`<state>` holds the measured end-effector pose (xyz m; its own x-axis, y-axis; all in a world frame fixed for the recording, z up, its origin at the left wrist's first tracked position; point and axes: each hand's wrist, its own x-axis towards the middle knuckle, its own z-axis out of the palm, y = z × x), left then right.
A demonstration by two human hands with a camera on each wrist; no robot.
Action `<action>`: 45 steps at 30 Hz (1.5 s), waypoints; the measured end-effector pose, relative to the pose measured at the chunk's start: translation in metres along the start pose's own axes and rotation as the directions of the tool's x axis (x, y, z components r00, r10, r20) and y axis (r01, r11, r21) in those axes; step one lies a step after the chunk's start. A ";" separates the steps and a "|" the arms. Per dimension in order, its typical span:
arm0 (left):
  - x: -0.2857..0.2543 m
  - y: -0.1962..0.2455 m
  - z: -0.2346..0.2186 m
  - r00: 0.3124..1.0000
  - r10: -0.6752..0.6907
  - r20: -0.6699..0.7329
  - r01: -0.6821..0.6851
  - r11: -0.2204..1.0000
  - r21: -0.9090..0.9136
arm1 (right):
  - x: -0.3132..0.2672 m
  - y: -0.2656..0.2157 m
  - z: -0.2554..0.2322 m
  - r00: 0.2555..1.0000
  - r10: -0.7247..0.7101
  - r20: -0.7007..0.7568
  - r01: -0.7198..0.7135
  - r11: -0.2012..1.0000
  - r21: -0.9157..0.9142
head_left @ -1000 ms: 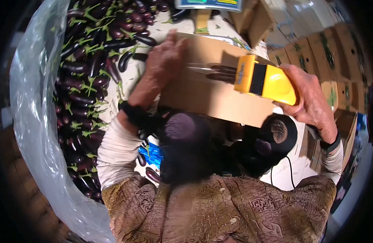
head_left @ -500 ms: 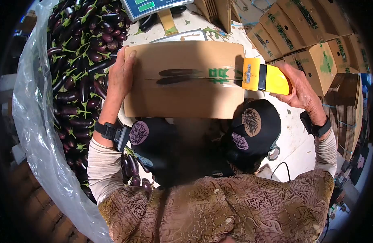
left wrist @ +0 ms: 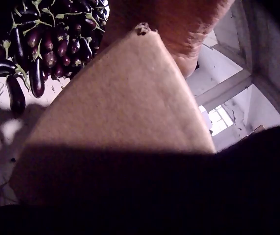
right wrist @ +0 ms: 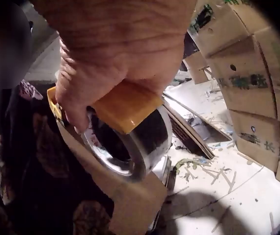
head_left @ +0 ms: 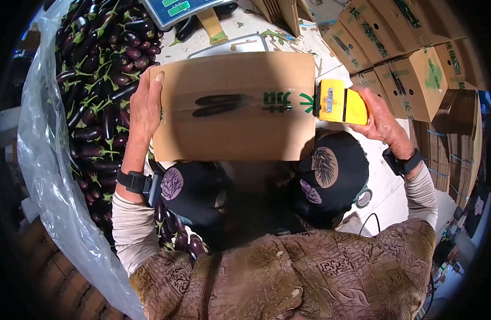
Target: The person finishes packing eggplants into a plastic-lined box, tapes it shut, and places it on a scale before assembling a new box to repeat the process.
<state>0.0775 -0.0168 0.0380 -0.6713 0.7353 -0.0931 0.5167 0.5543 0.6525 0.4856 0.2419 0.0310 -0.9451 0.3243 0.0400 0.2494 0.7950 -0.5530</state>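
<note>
Right hand [head_left: 381, 114] grips yellow tape dispenser [head_left: 341, 102] beside carton [head_left: 234, 109].

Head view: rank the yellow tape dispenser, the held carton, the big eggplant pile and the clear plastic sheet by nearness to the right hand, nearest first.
1. Yellow tape dispenser: in the right hand's grip.
2. Held carton: just left of the dispenser.
3. Big eggplant pile: left, beyond the carton.
4. Clear plastic sheet: far left, along the pile's outer side.
</note>
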 end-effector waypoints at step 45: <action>0.007 -0.035 0.011 0.974 0.142 -0.178 -0.130 0.988 0.081 | 0.073 0.046 0.173 0.814 0.519 0.261 -0.437 0.843 -0.314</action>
<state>0.0603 -0.0266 0.0060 -0.6748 0.7254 0.1363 0.6408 0.4842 0.5958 0.3913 0.2136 -0.1360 -0.6947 0.5428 -0.4719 0.6895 0.6895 -0.2220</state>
